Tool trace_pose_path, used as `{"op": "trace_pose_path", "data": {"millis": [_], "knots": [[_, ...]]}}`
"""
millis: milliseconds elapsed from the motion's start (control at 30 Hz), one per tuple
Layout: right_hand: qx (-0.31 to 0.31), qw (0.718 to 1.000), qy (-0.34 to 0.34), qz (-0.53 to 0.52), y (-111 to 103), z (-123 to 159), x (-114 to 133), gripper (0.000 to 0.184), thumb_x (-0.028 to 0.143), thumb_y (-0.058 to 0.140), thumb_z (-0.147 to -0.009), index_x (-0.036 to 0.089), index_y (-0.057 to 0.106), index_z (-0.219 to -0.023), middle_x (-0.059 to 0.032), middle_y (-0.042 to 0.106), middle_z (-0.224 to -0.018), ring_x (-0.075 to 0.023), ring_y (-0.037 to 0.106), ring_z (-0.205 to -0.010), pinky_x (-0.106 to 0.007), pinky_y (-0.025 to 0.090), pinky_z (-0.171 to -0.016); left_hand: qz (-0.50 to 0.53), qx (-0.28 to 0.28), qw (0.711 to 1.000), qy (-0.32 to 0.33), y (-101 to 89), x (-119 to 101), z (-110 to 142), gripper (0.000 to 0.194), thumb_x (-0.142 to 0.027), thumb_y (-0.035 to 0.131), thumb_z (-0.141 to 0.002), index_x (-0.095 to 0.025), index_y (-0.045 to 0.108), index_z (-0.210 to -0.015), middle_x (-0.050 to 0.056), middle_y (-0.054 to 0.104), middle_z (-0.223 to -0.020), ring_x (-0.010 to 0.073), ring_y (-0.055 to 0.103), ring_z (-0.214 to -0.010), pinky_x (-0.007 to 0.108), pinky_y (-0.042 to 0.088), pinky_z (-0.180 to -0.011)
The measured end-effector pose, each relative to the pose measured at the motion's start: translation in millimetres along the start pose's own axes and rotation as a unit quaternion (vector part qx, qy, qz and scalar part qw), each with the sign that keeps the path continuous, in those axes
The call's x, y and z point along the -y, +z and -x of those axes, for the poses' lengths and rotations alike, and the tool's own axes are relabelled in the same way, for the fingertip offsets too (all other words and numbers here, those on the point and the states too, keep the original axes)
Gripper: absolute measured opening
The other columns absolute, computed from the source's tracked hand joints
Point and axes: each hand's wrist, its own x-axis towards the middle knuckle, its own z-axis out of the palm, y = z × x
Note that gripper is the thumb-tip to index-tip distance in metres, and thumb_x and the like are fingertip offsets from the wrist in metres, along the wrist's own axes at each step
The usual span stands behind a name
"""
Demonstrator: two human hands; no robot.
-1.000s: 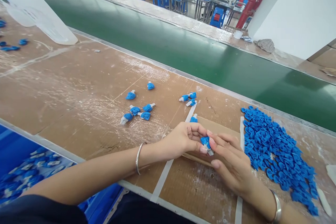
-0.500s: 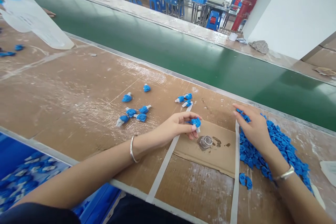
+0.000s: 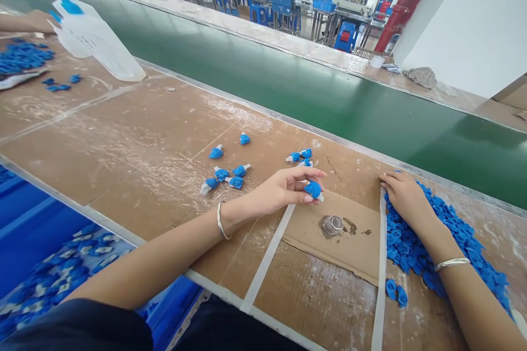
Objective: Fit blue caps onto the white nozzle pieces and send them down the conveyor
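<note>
One blue-and-white piece (image 3: 313, 190) is pinched between the thumb and fingers of the left grip (image 3: 284, 189), its pale end pointed down and to the right. The right grip (image 3: 405, 197) is laid over the left edge of one pile of blue flat pieces (image 3: 448, 230), too many to be counted; whether any is pinched there cannot be told. Two blue discs (image 3: 396, 292) are set apart on the counter (image 3: 321, 290), nearer the body than the right grip. Between the grips, one small glass jar (image 3: 332, 225) is stood on one cardboard sheet (image 3: 349, 255). Just beyond the left grip, three finished pieces (image 3: 293, 157) are seen bunched; farther to its left, six scattered pieces (image 3: 236, 182) are counted. One bracelet (image 3: 221, 220) is worn on the left wrist, another bracelet (image 3: 452, 263) on the right.
</note>
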Motion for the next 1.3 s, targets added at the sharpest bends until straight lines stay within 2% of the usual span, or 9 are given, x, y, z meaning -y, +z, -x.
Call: {"op": "trace_pose_path", "data": {"millis": [167, 333, 533, 667, 933, 1100, 1200, 1300], "knots": [[0.003, 1.0, -0.011, -0.012, -1, 1, 7, 0.035, 0.03, 0.041, -0.096, 0.02, 0.074, -0.097, -0.0125, 0.07, -0.102, -0.0265, 0.068, -0.092, -0.043, 0.057, -0.083, 0.007, 0.016, 1.0, 0.02, 1.6, -1, 3, 0.039, -0.011, 0.076, -0.075, -0.017, 0.066, -0.112, 0.005, 0.069, -0.095, 0.0158, 0.068, -0.084, 0.033, 0.053, -0.082], [0.003, 1.0, -0.017, -0.014, -1, 8, 11, 0.035, 0.032, 0.042, -0.097, 0.02, 0.074, -0.095, -0.0115, 0.073, -0.108, -0.0263, 0.07, -0.098, -0.043, 0.059, -0.085, 0.033, 0.006, 0.999, -0.001, 3.0, 0, 4, 0.03, -0.012, 0.073, -0.077, -0.016, 0.07, -0.106, 0.006, 0.069, -0.096, 0.0153, 0.066, -0.082, 0.028, 0.052, -0.072], [0.013, 1.0, -0.007, -0.005, -5, 15, 9, 0.03, 0.029, 0.046, -0.094, 0.021, 0.074, -0.091, -0.0114, 0.075, -0.106, -0.0276, 0.071, -0.097, -0.045, 0.059, -0.085, 0.01, -0.007, 1.0, -0.023, 7.7, -3, 7, 0.027, -0.02, 0.076, -0.076, -0.015, 0.073, -0.102, 0.008, 0.069, -0.102, 0.0144, 0.062, -0.081, 0.026, 0.052, -0.069], [0.018, 1.0, -0.003, 0.0, -4, 15, 9, 0.027, 0.027, 0.046, -0.093, 0.021, 0.072, -0.089, -0.0123, 0.075, -0.107, -0.0279, 0.071, -0.096, -0.045, 0.059, -0.084, -0.024, -0.01, 1.0, 0.0, 8.2, -2, 8, 0.016, -0.025, 0.076, -0.079, -0.015, 0.073, -0.091, 0.006, 0.07, -0.095, 0.0135, 0.06, -0.08, 0.025, 0.05, -0.069], [0.028, 1.0, -0.008, -0.001, -2, 13, 9, 0.025, 0.028, 0.043, -0.093, 0.019, 0.066, -0.09, -0.0148, 0.074, -0.1, -0.0291, 0.07, -0.092, -0.046, 0.056, -0.084, -0.017, -0.028, 0.999, 0.034, 11.4, -7, 12, 0.012, -0.023, 0.076, -0.079, -0.015, 0.074, -0.088, 0.005, 0.071, -0.088, 0.0135, 0.061, -0.079, 0.024, 0.048, -0.065], [0.035, 0.999, -0.009, -0.006, -4, 12, 7, 0.027, 0.029, 0.043, -0.093, 0.018, 0.067, -0.098, -0.015, 0.072, -0.1, -0.0298, 0.068, -0.093, -0.047, 0.056, -0.086, 0.004, -0.014, 1.0, 0.012, 13.4, -4, 11, 0.022, -0.033, 0.075, -0.082, -0.015, 0.076, -0.095, 0.008, 0.073, -0.098, 0.0145, 0.062, -0.082, 0.027, 0.05, -0.073], [0.038, 0.999, -0.009, -0.011, -3, 12, 4, 0.031, 0.03, 0.042, -0.094, 0.016, 0.069, -0.099, -0.0165, 0.071, -0.106, -0.0306, 0.067, -0.098, -0.048, 0.055, -0.089, 0.05, -0.003, 0.999, -0.008, 13.1, -1, 9, 0.032, -0.041, 0.071, -0.086, -0.013, 0.076, -0.101, 0.013, 0.072, -0.108, 0.0171, 0.063, -0.089, 0.028, 0.051, -0.075], [0.038, 0.999, -0.003, -0.017, -2, 12, 2, 0.035, 0.032, 0.041, -0.094, 0.016, 0.071, -0.1, -0.0172, 0.07, -0.109, -0.0312, 0.067, -0.099, -0.049, 0.055, -0.09, 0.091, -0.003, 0.996, -0.022, 12.5, 2, 8, 0.037, -0.044, 0.072, -0.085, -0.012, 0.076, -0.102, 0.015, 0.072, -0.108, 0.0179, 0.064, -0.089, 0.029, 0.051, -0.075]]}}
